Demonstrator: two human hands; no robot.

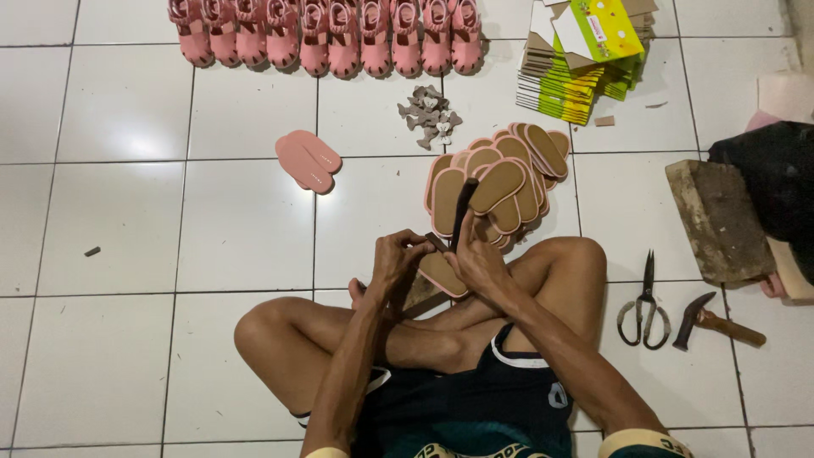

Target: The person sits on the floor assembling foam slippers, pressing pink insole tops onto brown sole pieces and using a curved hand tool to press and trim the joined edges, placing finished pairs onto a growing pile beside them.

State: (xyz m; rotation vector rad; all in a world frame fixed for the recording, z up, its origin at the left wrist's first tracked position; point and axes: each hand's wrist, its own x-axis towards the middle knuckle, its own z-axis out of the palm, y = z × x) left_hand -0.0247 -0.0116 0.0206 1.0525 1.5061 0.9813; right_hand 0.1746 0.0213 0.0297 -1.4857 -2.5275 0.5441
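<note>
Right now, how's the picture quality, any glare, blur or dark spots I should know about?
Head view: a soft glare patch sits on the white floor tiles at upper left; the right edge falls dark around the black bundle; the left hand, right hand and the dark tool look slightly soft; the pink sandals are cut off at the top.

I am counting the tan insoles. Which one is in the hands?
The insole lying on the lap, apart from the fanned pile on the floor; both hands touch it.
</note>
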